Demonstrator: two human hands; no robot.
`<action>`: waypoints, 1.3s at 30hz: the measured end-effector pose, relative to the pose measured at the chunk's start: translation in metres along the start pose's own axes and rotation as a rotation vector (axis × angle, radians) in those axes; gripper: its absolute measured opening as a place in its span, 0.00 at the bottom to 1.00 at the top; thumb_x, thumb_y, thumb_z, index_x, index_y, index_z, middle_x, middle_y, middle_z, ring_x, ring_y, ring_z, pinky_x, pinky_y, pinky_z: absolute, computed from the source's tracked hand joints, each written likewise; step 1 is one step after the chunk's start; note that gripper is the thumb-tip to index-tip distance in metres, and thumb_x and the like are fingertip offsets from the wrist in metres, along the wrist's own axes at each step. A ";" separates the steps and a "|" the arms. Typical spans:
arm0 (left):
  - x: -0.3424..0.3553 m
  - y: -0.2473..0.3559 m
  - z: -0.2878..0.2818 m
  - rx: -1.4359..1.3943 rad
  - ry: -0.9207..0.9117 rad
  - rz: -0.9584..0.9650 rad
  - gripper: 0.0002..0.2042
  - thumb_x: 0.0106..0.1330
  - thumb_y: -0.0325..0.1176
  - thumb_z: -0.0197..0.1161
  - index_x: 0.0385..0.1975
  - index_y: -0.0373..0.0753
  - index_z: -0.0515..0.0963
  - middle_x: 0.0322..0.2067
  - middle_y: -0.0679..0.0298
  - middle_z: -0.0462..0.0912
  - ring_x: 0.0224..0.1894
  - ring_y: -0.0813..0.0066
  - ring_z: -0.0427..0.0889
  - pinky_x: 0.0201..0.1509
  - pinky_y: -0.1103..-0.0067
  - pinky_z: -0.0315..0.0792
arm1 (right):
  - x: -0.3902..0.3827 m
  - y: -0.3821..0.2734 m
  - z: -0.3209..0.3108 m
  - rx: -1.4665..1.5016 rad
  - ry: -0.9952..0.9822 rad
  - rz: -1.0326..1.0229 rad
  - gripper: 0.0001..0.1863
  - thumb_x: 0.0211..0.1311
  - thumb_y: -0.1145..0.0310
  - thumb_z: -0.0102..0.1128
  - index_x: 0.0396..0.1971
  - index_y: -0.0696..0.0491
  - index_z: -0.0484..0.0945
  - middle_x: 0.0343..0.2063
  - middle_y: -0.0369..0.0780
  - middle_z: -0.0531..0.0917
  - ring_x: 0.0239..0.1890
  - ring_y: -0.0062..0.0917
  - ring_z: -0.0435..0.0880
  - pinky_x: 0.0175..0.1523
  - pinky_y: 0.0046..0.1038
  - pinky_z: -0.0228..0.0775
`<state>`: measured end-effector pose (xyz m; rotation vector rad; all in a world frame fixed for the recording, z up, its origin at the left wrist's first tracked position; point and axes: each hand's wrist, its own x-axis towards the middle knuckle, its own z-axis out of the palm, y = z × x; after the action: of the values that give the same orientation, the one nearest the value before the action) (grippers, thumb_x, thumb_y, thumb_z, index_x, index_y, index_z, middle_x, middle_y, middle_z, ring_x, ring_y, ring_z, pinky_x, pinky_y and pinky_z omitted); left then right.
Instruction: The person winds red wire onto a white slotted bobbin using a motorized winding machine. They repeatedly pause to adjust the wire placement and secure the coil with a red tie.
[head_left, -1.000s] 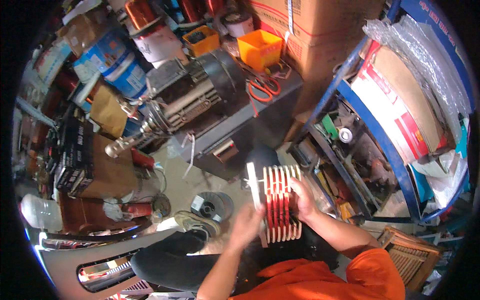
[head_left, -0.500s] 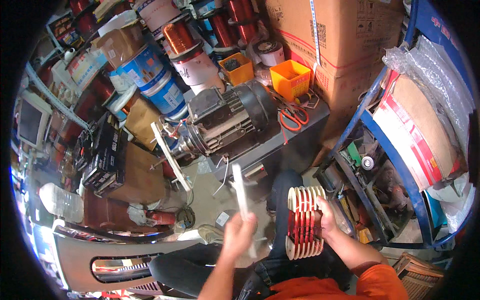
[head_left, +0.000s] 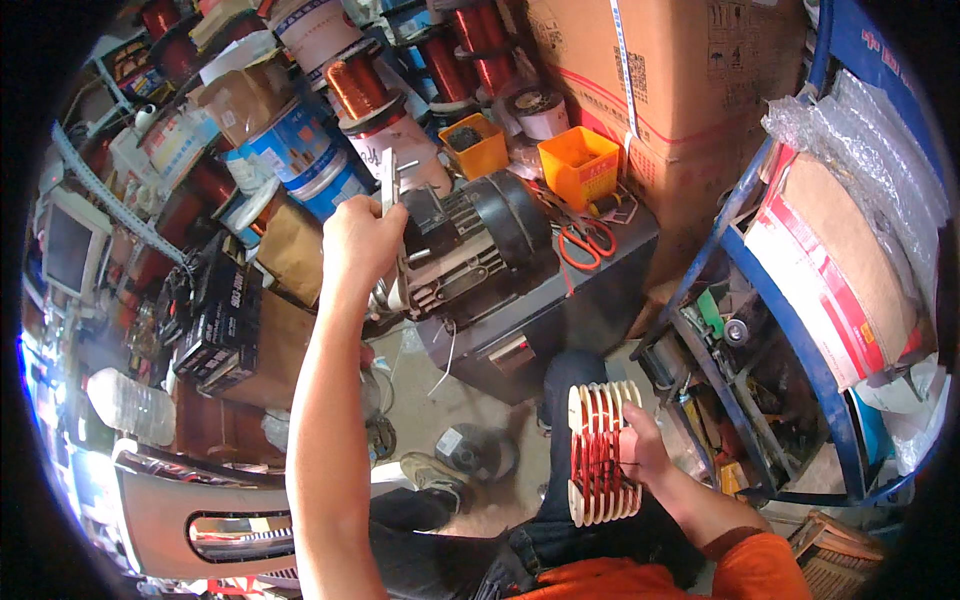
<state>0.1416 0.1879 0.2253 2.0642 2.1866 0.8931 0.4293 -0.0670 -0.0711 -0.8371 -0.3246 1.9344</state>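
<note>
My left hand (head_left: 362, 240) reaches out to the shaft end of a dark electric motor (head_left: 460, 235), its fingers closed round a pale flat bar (head_left: 388, 185) that stands nearly upright there. The hand hides most of the shaft and much of the bar. Close to my lap, my right hand (head_left: 645, 450) grips the side of a coil-winding former (head_left: 604, 400). Pale rounded flanges make up the former, and red copper wire (head_left: 603, 448) is wound between them. The motor lies on a dark grey cabinet (head_left: 590, 290).
Orange-handled scissors (head_left: 588, 245) and two yellow bins (head_left: 580, 165) sit beside the motor. Spools of copper wire (head_left: 355, 85) and blue-white buckets are stacked behind. A large carton (head_left: 690, 90) stands far right, a blue metal rack (head_left: 770, 290) nearer. A dark round object (head_left: 475, 450) lies on the floor.
My left hand has moved forward and left from above my lap to the motor's shaft end, carrying the pale bar. My right hand and the former have shifted only slightly.
</note>
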 end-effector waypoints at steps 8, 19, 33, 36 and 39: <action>0.004 0.004 -0.006 0.048 -0.144 -0.007 0.32 0.59 0.62 0.61 0.42 0.33 0.83 0.37 0.46 0.86 0.45 0.53 0.85 0.53 0.66 0.75 | -0.006 -0.019 0.031 0.259 0.048 -0.017 0.21 0.68 0.60 0.52 0.51 0.61 0.69 0.46 0.49 0.79 0.47 0.37 0.82 0.52 0.41 0.76; -0.174 0.014 -0.030 -0.749 -0.141 0.293 0.14 0.69 0.38 0.62 0.42 0.32 0.78 0.36 0.62 0.80 0.35 0.79 0.77 0.43 0.78 0.75 | -0.006 -0.023 0.031 0.205 0.142 -0.026 0.20 0.71 0.59 0.50 0.55 0.55 0.67 0.47 0.44 0.79 0.44 0.33 0.83 0.47 0.36 0.79; -0.348 -0.031 0.119 -1.600 -1.357 -0.423 0.28 0.59 0.25 0.70 0.60 0.34 0.69 0.50 0.59 0.81 0.51 0.68 0.80 0.58 0.71 0.73 | -0.027 -0.007 0.067 -0.178 0.385 -0.065 0.27 0.68 0.55 0.59 0.60 0.50 0.62 0.44 0.37 0.78 0.41 0.23 0.81 0.41 0.29 0.77; -0.358 -0.036 0.132 -1.689 -1.370 -0.513 0.24 0.61 0.28 0.69 0.58 0.33 0.72 0.47 0.57 0.83 0.49 0.67 0.82 0.57 0.70 0.74 | -0.028 -0.001 0.065 -0.193 0.423 -0.011 0.28 0.68 0.50 0.58 0.60 0.49 0.62 0.46 0.37 0.77 0.43 0.22 0.81 0.44 0.30 0.76; -0.365 -0.031 0.133 -1.699 -1.348 -0.617 0.22 0.63 0.29 0.68 0.57 0.32 0.72 0.46 0.55 0.84 0.49 0.66 0.83 0.58 0.70 0.74 | -0.031 0.002 0.065 -0.233 0.430 0.043 0.26 0.70 0.47 0.54 0.59 0.49 0.65 0.48 0.38 0.76 0.44 0.24 0.80 0.45 0.32 0.76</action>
<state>0.2123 -0.0943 -0.0341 0.5430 0.5524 0.4989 0.3937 -0.0868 -0.0121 -1.3928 -0.2742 1.7179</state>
